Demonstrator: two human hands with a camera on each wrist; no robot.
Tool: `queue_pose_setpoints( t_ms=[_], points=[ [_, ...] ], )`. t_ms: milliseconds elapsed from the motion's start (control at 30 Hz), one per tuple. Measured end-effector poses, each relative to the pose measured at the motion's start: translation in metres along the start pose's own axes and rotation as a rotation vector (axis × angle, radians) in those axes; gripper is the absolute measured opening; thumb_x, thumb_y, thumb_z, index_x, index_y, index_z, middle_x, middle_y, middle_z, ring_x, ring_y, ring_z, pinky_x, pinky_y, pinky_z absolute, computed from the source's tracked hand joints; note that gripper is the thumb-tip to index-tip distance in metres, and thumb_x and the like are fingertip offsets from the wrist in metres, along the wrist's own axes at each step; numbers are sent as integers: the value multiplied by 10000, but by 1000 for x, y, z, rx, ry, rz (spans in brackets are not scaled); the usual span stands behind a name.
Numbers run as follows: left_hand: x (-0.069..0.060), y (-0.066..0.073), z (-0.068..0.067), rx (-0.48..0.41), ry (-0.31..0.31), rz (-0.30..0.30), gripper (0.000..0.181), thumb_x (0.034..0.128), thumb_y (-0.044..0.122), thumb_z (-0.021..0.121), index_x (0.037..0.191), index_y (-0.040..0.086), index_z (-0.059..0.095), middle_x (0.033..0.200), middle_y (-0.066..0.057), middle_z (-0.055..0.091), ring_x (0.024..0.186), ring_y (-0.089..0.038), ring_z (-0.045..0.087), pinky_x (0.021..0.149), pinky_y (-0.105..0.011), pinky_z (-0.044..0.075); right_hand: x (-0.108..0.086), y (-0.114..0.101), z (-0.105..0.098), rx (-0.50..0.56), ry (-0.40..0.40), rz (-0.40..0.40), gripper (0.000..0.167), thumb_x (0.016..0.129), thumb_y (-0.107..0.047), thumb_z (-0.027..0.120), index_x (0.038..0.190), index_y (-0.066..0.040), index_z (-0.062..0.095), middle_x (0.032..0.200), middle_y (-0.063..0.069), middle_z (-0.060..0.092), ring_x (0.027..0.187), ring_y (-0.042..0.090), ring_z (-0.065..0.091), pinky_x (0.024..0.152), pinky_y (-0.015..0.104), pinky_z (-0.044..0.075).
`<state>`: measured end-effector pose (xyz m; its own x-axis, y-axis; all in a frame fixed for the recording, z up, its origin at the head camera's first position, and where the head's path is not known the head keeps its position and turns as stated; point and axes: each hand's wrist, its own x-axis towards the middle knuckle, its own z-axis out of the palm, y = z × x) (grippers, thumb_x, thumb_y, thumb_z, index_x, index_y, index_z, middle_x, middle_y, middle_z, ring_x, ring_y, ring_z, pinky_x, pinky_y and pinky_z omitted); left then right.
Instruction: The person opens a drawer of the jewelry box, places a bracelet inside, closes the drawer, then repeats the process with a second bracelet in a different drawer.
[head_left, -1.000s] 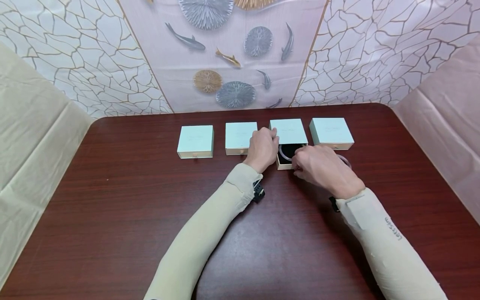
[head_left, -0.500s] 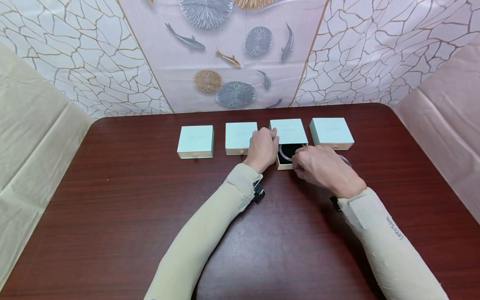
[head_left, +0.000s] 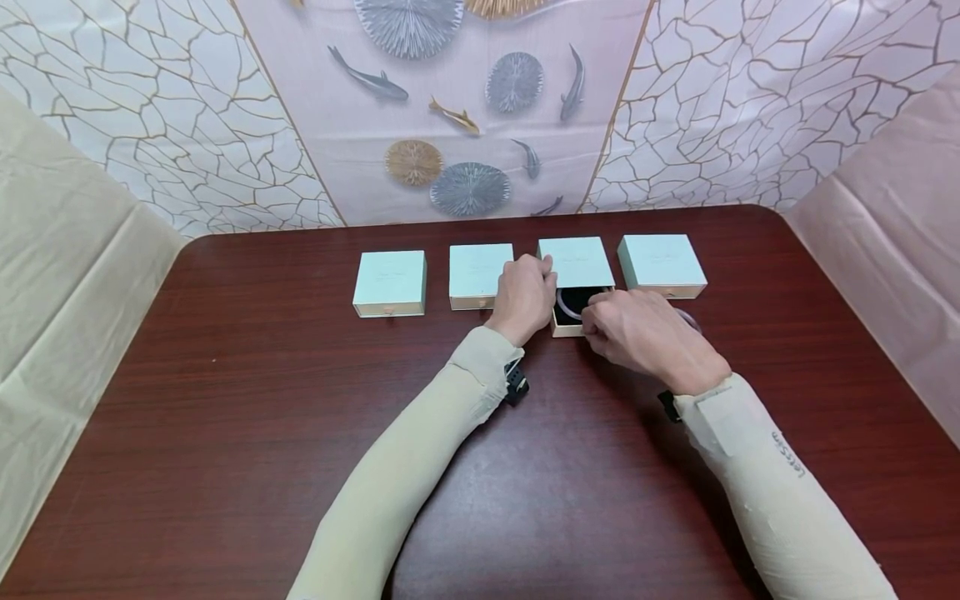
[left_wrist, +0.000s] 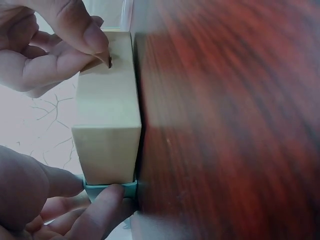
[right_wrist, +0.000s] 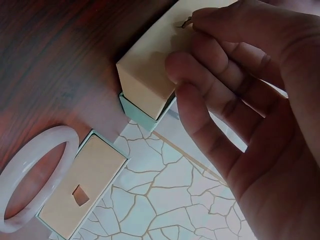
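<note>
The third mint-green box from the left has its mint sleeve (head_left: 576,260) at the back, and its cream drawer (left_wrist: 107,100) stands partly pulled out toward me. A pale bangle (head_left: 564,307) lies in the drawer's black lining. My left hand (head_left: 522,300) grips the sleeve by its left side, thumb and fingers at the sleeve's edge. My right hand (head_left: 648,337) pinches the small brown ribbon tab (left_wrist: 106,61) on the drawer front between thumb and finger. A second pale bangle (right_wrist: 30,152) is beside the right hand, partly hidden by it in the head view.
Two mint boxes, the far-left box (head_left: 390,283) and its neighbour (head_left: 480,271), stand to the left. Another mint box (head_left: 662,265) with a cream front stands at the right. The dark wooden table (head_left: 247,400) ends at a patterned backdrop (head_left: 330,158).
</note>
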<state>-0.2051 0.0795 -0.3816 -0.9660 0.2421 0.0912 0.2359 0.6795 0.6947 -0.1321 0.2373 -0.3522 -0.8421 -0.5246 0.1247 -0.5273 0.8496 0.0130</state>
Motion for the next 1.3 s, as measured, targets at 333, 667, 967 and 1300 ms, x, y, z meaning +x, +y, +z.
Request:
queue_pose_setpoints(
  t_ms=[333, 667, 967, 1300],
  points=[
    [0, -1, -2, -15, -10, -1, 515, 1074, 168, 521, 563, 150, 466, 1330, -37, 704, 462, -150, 475, 463, -222, 331, 2, 1, 1, 12, -5, -2, 314, 803, 44, 632, 610, -201, 594, 626, -47, 507, 545, 105, 451, 508, 287, 394],
    [0, -3, -5, -28, -20, -18, 465, 1072, 167, 528, 615, 118, 600, 1437, -8, 627, 512, -176, 536, 488, -231, 350, 5, 2, 3, 24, 12, -4, 310, 810, 44, 630, 616, -195, 598, 623, -49, 511, 551, 105, 475, 505, 301, 412],
    [1, -2, -5, -18, -33, -43, 286, 1070, 185, 538, 1028, 130, 815, 1437, -1, 624, 575, -181, 601, 508, -226, 360, 5, 4, 4, 13, 12, 8, 308, 806, 44, 623, 625, -204, 601, 627, -61, 507, 568, 93, 474, 523, 294, 420],
    [0, -1, -4, -16, -29, -28, 306, 1066, 176, 544, 933, 108, 811, 1415, -25, 642, 584, -197, 615, 506, -218, 366, 5, 6, 4, 43, -9, 15, 310, 822, 45, 600, 645, -207, 631, 649, -60, 523, 588, 97, 486, 539, 292, 417]
  ],
)
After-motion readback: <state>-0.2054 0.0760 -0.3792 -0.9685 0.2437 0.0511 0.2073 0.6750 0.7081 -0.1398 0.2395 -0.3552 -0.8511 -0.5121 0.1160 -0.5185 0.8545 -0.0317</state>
